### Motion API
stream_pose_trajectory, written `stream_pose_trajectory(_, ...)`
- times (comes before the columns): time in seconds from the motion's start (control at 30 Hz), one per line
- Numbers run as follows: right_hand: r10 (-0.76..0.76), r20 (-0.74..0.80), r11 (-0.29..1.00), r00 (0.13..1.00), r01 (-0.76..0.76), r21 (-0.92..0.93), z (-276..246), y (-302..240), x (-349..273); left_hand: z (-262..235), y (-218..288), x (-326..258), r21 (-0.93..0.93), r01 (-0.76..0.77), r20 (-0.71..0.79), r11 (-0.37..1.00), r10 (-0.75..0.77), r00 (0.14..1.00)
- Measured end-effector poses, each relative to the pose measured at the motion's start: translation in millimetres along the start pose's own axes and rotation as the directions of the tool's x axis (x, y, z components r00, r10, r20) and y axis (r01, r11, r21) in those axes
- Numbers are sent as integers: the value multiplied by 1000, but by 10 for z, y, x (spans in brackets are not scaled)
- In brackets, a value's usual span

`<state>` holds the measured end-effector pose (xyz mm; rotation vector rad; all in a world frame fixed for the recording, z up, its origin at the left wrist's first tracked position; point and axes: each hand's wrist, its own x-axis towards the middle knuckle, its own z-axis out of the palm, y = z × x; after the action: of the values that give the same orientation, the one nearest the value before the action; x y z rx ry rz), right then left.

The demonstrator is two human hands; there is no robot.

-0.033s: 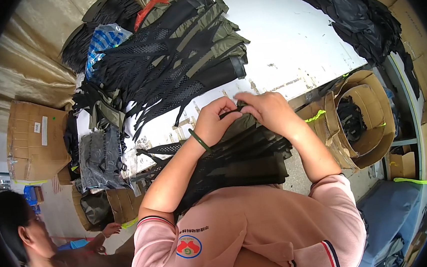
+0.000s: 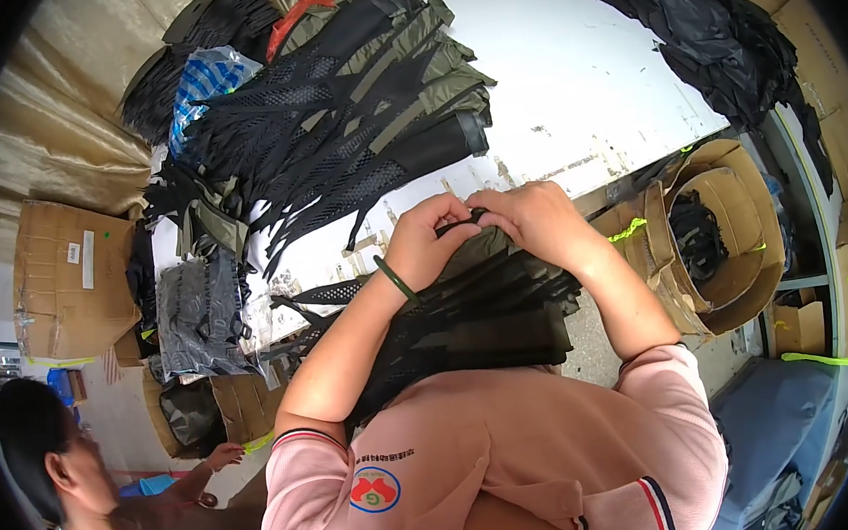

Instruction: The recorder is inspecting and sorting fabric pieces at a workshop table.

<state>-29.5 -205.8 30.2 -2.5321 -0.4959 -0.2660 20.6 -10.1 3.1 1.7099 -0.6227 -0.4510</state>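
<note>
Both hands are closed at the near edge of the white table. My left hand (image 2: 424, 243), with a dark green bangle at its wrist, pinches the edge of a black and olive fabric piece (image 2: 482, 248). Close beside it, my right hand (image 2: 545, 224) grips the same edge, fingertips almost meeting the left ones. What exactly lies between the fingertips is partly hidden. Beneath my forearms, a stack of black mesh and fabric pieces (image 2: 449, 335) rests between my body and the table.
Farther up the white table (image 2: 569, 84) lies a spread of black and olive mesh pieces (image 2: 361, 100), with a blue-striped plastic bag (image 2: 206, 83). Black sheeting (image 2: 694, 24) covers the far right. Cardboard boxes stand right (image 2: 737, 190) and left (image 2: 77, 282). Another person (image 2: 82, 481) sits at lower left.
My right fingers have closed in a little toward the left ones at the fabric's edge. The other person's head and hand have shifted slightly.
</note>
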Motion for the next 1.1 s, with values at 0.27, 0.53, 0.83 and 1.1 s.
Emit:
stream_pose_trajectory(0.27, -16, -267, 999, 963, 7, -35, -21, -91, 74, 23, 18, -42, 191, -327, -45, 926, 341, 939)
stream_pose_trajectory(0.53, 293, -285, 906, 913, -170, 389, 322, 55, -9, 213, 29, -237, 315, -375, -94, 872, 422, 902)
stream_pose_trajectory(0.83, 537, -24, 449, 843, -261, 854, 565, -156, -127, 98, 167, -185, 260, -24, -52, 965, 39, 998)
stream_pose_trajectory(1.1, 536, 148, -101, 831, -111, 989, 466, 232, -256, 78, 26, -169, -168, 31, -27, 985, -36, 999)
